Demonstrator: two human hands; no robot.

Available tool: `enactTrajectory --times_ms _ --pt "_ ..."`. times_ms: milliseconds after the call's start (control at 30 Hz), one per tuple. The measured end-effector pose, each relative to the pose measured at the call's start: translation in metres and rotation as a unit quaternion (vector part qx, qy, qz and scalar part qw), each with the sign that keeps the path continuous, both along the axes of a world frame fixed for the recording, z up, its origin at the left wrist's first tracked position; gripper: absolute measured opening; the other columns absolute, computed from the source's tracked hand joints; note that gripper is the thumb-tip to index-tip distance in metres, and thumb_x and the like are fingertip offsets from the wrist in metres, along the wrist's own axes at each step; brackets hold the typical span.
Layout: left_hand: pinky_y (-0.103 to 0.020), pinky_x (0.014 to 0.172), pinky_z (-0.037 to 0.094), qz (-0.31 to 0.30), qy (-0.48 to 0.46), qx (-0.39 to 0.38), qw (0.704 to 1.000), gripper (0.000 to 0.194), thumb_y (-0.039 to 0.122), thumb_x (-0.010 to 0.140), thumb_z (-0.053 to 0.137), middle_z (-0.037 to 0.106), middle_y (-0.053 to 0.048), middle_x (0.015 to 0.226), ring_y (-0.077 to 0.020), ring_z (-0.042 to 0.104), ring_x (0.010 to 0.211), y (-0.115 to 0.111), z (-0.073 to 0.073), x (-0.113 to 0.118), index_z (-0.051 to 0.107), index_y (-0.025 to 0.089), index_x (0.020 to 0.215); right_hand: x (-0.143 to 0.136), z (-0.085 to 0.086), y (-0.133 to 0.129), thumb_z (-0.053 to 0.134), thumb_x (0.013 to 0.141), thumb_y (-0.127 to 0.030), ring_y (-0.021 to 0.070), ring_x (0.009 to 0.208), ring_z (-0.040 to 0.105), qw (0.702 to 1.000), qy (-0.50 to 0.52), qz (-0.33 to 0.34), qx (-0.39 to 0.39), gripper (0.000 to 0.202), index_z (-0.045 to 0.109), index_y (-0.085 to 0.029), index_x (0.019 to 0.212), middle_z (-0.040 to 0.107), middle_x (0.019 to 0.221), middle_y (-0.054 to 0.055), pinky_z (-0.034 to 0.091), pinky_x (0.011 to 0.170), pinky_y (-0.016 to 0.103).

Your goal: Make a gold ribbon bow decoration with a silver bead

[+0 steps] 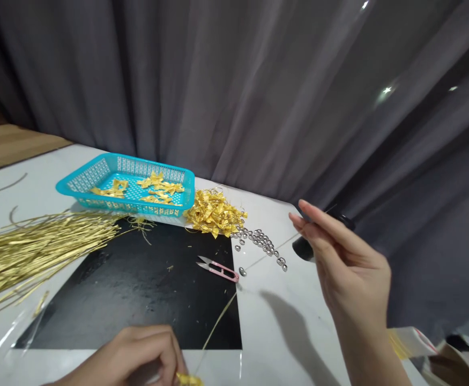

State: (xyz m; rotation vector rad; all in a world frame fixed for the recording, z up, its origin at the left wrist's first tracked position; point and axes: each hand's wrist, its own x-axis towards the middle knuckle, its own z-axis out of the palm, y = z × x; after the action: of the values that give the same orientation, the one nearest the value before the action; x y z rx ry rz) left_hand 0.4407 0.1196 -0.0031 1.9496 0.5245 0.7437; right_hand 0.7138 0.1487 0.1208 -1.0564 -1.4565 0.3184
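Note:
My left hand (146, 351) is at the bottom edge, fingers curled shut on a gold ribbon bow (189, 380), which the frame partly cuts off. A thin pale thread (220, 319) runs up from the bow towards my right hand (344, 254). That hand is raised at the right, its fingers pinched on the thread. One silver bead (242, 272) lies along the thread's line; whether it is strung, I cannot tell. Beside the bead, pink-handled thread snips (220, 269) rest on a black mat (138, 300), blades apart and pointing left.
A blue basket (125, 206) with several gold bows stands at the back left. Next to it sit a heap of gold bows (214, 212) and scattered silver beads (262, 241). Gold strands (45, 246) spread over the left side. A black object (302, 249) is partly behind my right hand.

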Motion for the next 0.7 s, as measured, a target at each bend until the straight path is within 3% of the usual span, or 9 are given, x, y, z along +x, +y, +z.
enactTrajectory --times_ms 100,267,433,567,700 --pt "-0.011 0.064 0.048 0.052 0.002 0.032 0.998 0.019 0.006 0.083 0.052 0.071 0.0 0.076 -0.009 0.068 0.069 0.002 0.006 0.0 0.049 0.019 0.069 -0.013 0.017 0.006 0.064 0.091 -0.014 0.0184 0.097 0.07 0.999 0.005 0.045 0.023 0.024 0.071 -0.025 0.111 0.071 0.113 0.0 0.055 0.095 0.032" --pt "-0.014 0.064 0.047 0.104 0.002 0.027 0.994 0.017 0.01 0.085 0.051 0.07 -0.001 0.076 -0.01 0.065 0.069 0.004 -0.003 -0.002 0.05 0.019 0.071 -0.035 0.035 0.01 0.063 0.091 -0.01 0.0166 0.094 0.071 0.995 0.019 0.091 0.044 0.021 0.073 -0.026 0.099 0.073 0.105 -0.002 0.058 0.091 0.03" --pt "-0.016 0.065 0.046 0.098 0.037 0.022 0.994 0.015 0.011 0.087 0.048 0.069 -0.002 0.078 -0.011 0.064 0.07 0.005 -0.006 -0.004 0.053 0.019 0.075 -0.054 0.051 0.007 0.058 0.088 -0.001 0.0119 0.092 0.07 0.985 0.049 0.149 0.069 0.023 0.062 -0.023 0.082 0.073 0.094 -0.005 0.054 0.094 0.026" --pt "-0.017 0.066 0.046 0.059 0.054 0.04 0.996 0.015 0.01 0.087 0.047 0.066 -0.003 0.08 -0.0115 0.064 0.072 0.007 -0.006 -0.006 0.053 0.019 0.077 -0.064 0.065 0.006 0.054 0.088 0.002 0.0104 0.093 0.069 0.985 0.031 0.155 0.072 0.026 0.055 -0.024 0.086 0.071 0.088 -0.008 0.053 0.089 0.025" --pt "-0.017 0.07 0.045 0.05 0.047 0.063 0.996 0.015 0.009 0.089 0.046 0.066 -0.002 0.083 -0.0116 0.063 0.076 0.006 -0.006 -0.007 0.053 0.02 0.08 -0.067 0.076 0.006 0.055 0.091 0.0 0.0076 0.101 0.066 0.984 -0.027 0.145 0.096 0.03 0.056 -0.029 0.089 0.069 0.089 -0.014 0.049 0.094 0.03"
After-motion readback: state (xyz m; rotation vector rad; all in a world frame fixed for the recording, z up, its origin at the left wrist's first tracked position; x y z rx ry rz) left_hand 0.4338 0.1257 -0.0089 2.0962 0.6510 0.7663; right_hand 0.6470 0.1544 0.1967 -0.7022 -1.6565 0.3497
